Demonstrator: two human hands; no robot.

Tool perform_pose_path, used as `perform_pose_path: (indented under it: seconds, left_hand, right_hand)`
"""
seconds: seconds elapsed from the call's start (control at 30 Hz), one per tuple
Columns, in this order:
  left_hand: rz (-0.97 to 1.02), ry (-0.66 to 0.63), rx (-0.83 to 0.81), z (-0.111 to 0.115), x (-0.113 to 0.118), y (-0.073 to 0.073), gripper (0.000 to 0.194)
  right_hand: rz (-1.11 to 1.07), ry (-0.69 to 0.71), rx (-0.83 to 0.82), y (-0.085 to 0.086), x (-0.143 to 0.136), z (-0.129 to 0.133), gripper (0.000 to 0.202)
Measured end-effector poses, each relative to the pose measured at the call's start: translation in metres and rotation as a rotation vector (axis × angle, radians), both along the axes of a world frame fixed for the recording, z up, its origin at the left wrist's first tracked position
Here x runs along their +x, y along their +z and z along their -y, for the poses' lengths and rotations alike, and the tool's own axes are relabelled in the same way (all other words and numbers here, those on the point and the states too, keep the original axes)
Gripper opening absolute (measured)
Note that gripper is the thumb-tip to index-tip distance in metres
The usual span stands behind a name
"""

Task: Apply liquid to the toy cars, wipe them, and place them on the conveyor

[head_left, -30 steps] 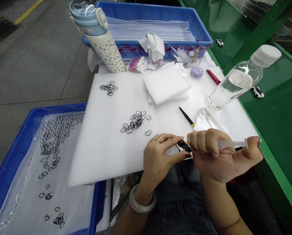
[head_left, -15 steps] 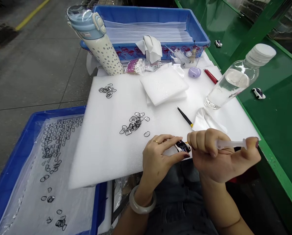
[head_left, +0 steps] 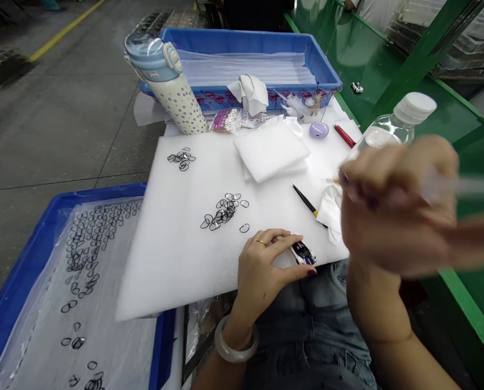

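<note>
My left hand pinches a small white and black toy car at the near edge of the white foam sheet. My right hand is raised and blurred, gripping a clear syringe whose tip points left, well above the car. A heap of thin black rings lies just beyond the left hand, with one loose ring closer. Black tweezers and a crumpled white wipe lie between the two hands.
A blue tray with several black rings on plastic film sits at the left. Further back stand a dotted flask, a blue bin, foam pads, a purple case, a red pen and a clear bottle. A green bench runs along the right.
My right hand has lifted the syringe up and to the right, away from the toy car. The left hand keeps the car in place on the foam.
</note>
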State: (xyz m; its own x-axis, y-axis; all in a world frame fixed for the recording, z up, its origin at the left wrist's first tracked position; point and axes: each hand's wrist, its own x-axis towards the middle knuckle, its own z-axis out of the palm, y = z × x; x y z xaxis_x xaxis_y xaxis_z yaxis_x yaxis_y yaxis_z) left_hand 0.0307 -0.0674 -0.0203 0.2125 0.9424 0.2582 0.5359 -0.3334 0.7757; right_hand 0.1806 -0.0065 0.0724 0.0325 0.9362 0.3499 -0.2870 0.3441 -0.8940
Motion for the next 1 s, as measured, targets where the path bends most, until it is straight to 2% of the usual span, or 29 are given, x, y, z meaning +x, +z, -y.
perform_pose_path:
  seconds: [0.03, 0.07, 0.13, 0.2, 0.27, 0.37, 0.43, 0.5, 0.6, 0.67, 0.73, 0.83, 0.9, 1.0]
  left_hand:
    - [-0.025, -0.011, 0.019, 0.001, -0.001, -0.001, 0.049]
    - [-0.048, -0.024, 0.038, 0.001, -0.003, -0.001, 0.051]
    - [-0.090, -0.058, 0.071, 0.002, -0.006, -0.003, 0.052]
    - [-0.126, -0.090, 0.096, 0.003, -0.008, -0.005, 0.053]
    - [-0.160, -0.090, 0.126, 0.005, -0.009, -0.008, 0.055]
    - [-0.219, -0.011, 0.193, 0.007, -0.006, -0.013, 0.062]
    - [-0.256, 0.041, 0.227, 0.007, -0.002, -0.016, 0.065]
    - [-0.276, 0.058, 0.232, 0.006, 0.000, -0.017, 0.068]
    - [-0.250, 0.045, 0.233, 0.007, 0.001, -0.016, 0.066]
    - [-0.183, 0.034, 0.263, 0.010, 0.000, -0.013, 0.051]
    - [-0.103, 0.004, 0.267, 0.014, -0.005, -0.009, 0.037]
    - [-0.064, 0.018, 0.204, 0.013, -0.023, -0.002, 0.038]
    - [-0.109, 0.125, 0.163, 0.007, -0.039, 0.001, 0.037]
    - [-0.218, 0.278, 0.108, -0.007, -0.060, 0.004, 0.023]
  right_hand:
    - [-0.010, -0.114, 0.103, -0.002, -0.006, -0.021, 0.058]
    - [0.050, -0.149, 0.137, -0.005, -0.012, -0.042, 0.059]
    - [0.219, -0.087, 0.069, -0.015, -0.022, -0.074, 0.059]
    - [0.411, -0.039, 0.000, -0.024, -0.022, -0.085, 0.053]
    - [0.514, -0.096, 0.049, -0.030, -0.008, -0.073, 0.041]
    - [0.590, -0.300, 0.117, -0.037, 0.034, -0.034, 0.027]
    - [0.808, -0.447, 0.003, -0.045, 0.063, -0.013, 0.024]
    - [1.055, -0.557, -0.114, -0.055, 0.082, -0.003, 0.026]
    - [1.241, -0.587, -0.221, -0.068, 0.083, -0.005, 0.030]
    - [1.285, -0.545, -0.252, -0.071, 0.074, -0.011, 0.030]
    - [1.247, -0.479, -0.215, -0.070, 0.069, -0.013, 0.024]
    - [0.927, -0.390, -0.208, -0.067, 0.079, -0.005, 0.018]
    - [0.698, -0.360, -0.313, -0.068, 0.096, 0.006, 0.016]
    - [0.603, -0.384, -0.433, -0.075, 0.121, 0.023, 0.018]
